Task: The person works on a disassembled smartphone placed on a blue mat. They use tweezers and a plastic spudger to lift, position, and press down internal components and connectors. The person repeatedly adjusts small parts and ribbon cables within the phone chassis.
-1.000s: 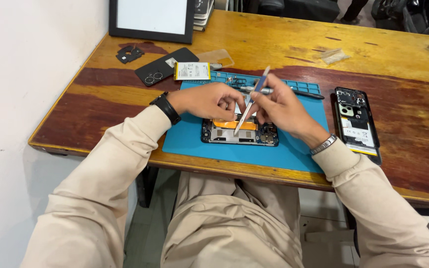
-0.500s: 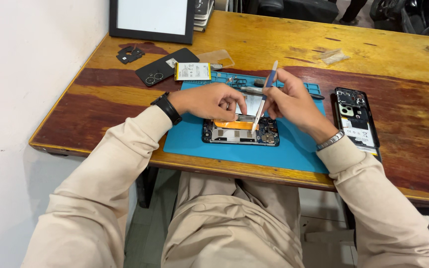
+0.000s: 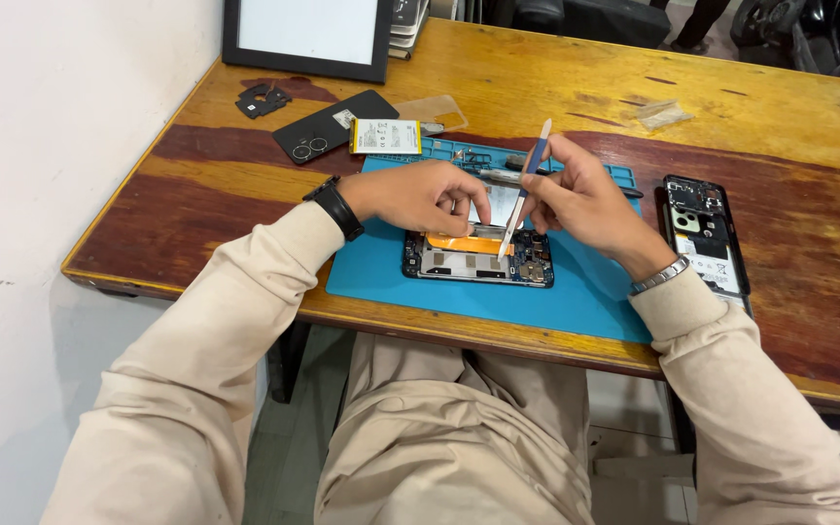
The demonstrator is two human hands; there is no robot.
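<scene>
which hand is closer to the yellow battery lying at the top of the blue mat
Left. The left hand rests on the opened phone, just below and right of the yellow battery. The right hand, holding a pry tool, sits farther right across the mat.

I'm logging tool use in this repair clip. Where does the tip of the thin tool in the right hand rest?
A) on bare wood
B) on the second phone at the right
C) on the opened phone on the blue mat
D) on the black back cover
C: the right hand tilts the thin tool so its tip meets the opened phone on the blue mat.
</scene>
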